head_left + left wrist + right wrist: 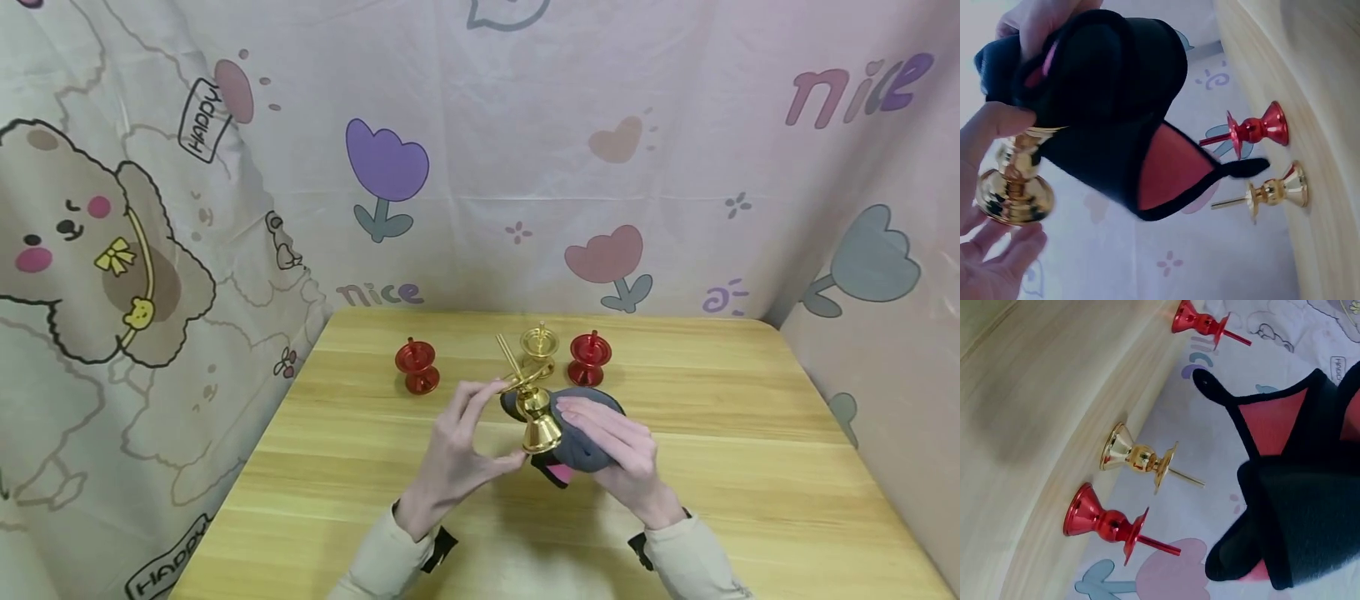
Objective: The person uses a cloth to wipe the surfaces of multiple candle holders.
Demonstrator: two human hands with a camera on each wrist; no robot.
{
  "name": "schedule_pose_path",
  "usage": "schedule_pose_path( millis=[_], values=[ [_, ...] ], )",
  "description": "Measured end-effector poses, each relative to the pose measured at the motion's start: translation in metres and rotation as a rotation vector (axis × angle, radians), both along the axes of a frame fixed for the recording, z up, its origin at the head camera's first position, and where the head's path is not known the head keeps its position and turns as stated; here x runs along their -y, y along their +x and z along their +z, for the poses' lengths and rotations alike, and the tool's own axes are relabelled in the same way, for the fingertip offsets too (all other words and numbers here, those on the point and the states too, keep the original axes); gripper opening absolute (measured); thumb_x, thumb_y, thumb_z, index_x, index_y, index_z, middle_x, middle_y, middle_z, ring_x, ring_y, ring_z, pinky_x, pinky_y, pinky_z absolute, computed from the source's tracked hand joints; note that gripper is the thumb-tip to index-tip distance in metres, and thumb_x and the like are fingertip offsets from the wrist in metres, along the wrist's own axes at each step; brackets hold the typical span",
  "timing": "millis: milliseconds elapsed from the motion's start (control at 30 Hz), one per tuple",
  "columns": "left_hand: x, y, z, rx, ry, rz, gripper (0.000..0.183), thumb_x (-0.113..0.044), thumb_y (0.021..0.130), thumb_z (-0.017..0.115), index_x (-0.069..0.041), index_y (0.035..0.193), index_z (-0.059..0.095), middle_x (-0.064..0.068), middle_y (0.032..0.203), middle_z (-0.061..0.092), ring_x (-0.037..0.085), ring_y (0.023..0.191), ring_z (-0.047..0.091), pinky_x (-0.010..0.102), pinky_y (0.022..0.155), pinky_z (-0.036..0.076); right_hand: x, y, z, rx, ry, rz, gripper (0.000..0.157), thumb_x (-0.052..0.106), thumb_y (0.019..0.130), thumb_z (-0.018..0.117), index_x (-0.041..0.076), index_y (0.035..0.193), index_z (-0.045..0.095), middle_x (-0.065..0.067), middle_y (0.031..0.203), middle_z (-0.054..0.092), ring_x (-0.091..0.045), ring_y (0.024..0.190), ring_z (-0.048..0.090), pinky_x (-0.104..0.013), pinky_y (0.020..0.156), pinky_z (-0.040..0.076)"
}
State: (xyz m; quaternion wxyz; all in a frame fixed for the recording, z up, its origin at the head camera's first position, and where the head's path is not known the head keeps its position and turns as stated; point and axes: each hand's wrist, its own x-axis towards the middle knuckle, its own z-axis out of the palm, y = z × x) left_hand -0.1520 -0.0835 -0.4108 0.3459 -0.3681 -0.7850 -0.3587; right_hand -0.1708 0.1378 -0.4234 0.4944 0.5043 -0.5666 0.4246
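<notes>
My left hand [457,454] grips a shiny gold candle holder [540,429] between thumb and fingers, one at its flared base and the others at its dish. The holder is tilted, its spike pointing up and to the left. Beside it, my right hand [626,450] holds a folded dark cloth [588,429], fingers laid over its top and thumb hidden beneath. The cloth lies close against the holder's stem. In the left wrist view, the cloth [1091,75] shows black edging, a pink underside and a hanging loop [1244,167].
Along the back of the wooden table [345,450] stand a red candle holder [420,367] on the left, a second gold one [538,343] in the middle, and another red one [590,358] to its right. A printed curtain [480,167] hangs behind the table.
</notes>
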Motion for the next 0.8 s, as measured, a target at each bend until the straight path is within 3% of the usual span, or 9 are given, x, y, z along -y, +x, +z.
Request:
schedule_pose_path(
  millis=[133, 233, 333, 500, 700, 800],
  values=[
    [0.000, -0.007, -0.004, -0.001, 0.126, -0.161, 0.083, 0.000, 0.054, 0.092, 0.010, 0.128, 0.054, 0.020, 0.115, 0.057, 0.033, 0.113, 0.065, 0.033, 0.106, 0.053, -0.004, -0.003, -0.004, 0.135, -0.058, 0.173, 0.022, -0.003, 0.089, 0.070, -0.022, 0.099, 0.069, -0.028, 0.109, 0.074, -0.032, 0.106, 0.073, -0.035, 0.101, 0.058],
    [-0.001, -0.010, -0.008, 0.036, 0.204, -0.280, 0.080, 0.010, 0.056, 0.088, 0.014, 0.128, 0.052, 0.025, 0.117, 0.054, 0.036, 0.123, 0.061, 0.035, 0.110, 0.049, -0.007, -0.004, -0.007, 0.216, -0.095, 0.256, 0.019, -0.009, 0.086, 0.068, -0.021, 0.101, 0.068, -0.025, 0.111, 0.074, -0.028, 0.108, 0.073, -0.033, 0.100, 0.058],
    [-0.003, -0.012, -0.010, 0.066, 0.206, -0.299, 0.082, 0.012, 0.057, 0.087, 0.016, 0.130, 0.048, 0.029, 0.123, 0.052, 0.035, 0.129, 0.057, 0.034, 0.114, 0.046, -0.007, -0.004, -0.007, 0.234, -0.101, 0.253, 0.019, -0.011, 0.085, 0.067, -0.021, 0.100, 0.069, -0.025, 0.111, 0.074, -0.028, 0.107, 0.074, -0.032, 0.099, 0.058],
    [-0.007, -0.008, -0.011, 0.115, 0.095, -0.223, 0.093, 0.004, 0.060, 0.090, 0.015, 0.139, 0.040, 0.029, 0.136, 0.048, 0.037, 0.130, 0.053, 0.034, 0.118, 0.041, -0.004, -0.003, -0.002, 0.104, -0.074, 0.073, 0.019, -0.002, 0.090, 0.068, -0.021, 0.095, 0.069, -0.029, 0.101, 0.074, -0.033, 0.100, 0.075, -0.034, 0.097, 0.059],
    [-0.007, 0.001, -0.004, 0.103, -0.026, 0.020, 0.095, -0.014, 0.058, 0.094, 0.005, 0.138, 0.047, 0.021, 0.134, 0.052, 0.034, 0.120, 0.061, 0.045, 0.105, 0.054, 0.000, -0.001, 0.006, -0.061, -0.006, -0.092, 0.024, 0.007, 0.093, 0.070, -0.017, 0.091, 0.071, -0.032, 0.090, 0.073, -0.037, 0.090, 0.074, -0.038, 0.093, 0.061],
    [-0.006, 0.003, -0.001, 0.077, -0.047, 0.075, 0.094, -0.018, 0.057, 0.096, 0.002, 0.136, 0.051, 0.017, 0.128, 0.055, 0.031, 0.114, 0.064, 0.044, 0.100, 0.058, 0.000, 0.000, 0.008, -0.075, 0.016, -0.113, 0.023, 0.007, 0.094, 0.069, -0.016, 0.091, 0.071, -0.030, 0.090, 0.074, -0.037, 0.089, 0.074, -0.038, 0.093, 0.061]
  ],
)
